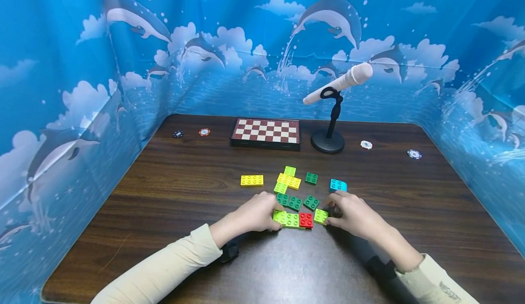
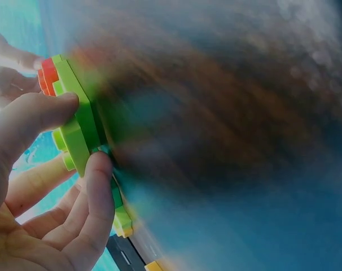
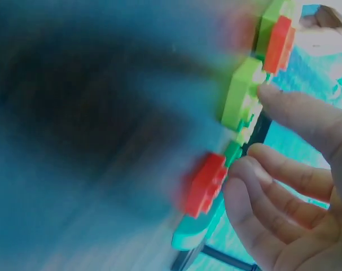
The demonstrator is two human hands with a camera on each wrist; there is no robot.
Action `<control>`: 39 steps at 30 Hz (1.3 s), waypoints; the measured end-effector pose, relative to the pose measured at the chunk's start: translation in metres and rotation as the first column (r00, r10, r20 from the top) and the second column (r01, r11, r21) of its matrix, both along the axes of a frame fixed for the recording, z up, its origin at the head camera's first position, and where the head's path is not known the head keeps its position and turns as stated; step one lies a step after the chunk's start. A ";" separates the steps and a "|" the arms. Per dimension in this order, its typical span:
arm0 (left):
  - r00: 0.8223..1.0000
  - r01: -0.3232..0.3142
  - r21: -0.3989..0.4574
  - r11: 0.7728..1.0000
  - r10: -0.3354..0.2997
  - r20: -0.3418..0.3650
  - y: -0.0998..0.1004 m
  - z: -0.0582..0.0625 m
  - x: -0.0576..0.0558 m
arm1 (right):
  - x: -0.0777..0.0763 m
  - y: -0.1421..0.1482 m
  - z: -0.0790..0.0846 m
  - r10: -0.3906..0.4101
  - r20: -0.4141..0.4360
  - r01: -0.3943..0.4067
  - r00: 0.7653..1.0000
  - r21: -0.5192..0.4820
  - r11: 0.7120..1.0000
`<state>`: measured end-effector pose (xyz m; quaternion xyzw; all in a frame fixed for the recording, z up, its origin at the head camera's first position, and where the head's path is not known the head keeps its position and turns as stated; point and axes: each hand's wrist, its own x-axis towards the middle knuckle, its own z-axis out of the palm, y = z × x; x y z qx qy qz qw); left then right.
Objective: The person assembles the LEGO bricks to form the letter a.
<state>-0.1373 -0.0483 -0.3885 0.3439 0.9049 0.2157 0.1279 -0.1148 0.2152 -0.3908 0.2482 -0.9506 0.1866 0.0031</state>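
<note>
My left hand pinches the left end of a joined row of lime-green toy bricks; thumb and fingers press on opposite sides in the left wrist view. A red brick sits atop the row's right end. My right hand is beside a separate lime-green brick. Its thumb is at that brick's studs in the right wrist view, the other fingers bent loosely and apart from the thumb. Near those fingers lies another red brick, hidden by the hand in the head view.
Dark green bricks, a joined yellow-and-lime group, a yellow brick and a blue brick lie beyond the hands. Further back are a checkered board box, a microphone on a stand and several poker chips.
</note>
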 end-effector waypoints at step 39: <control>1.000 0.011 -0.025 1.000 -0.012 -0.012 0.001 0.002 -0.001 | 0.006 -0.015 0.012 0.069 0.045 -0.063 0.997 -0.112 0.992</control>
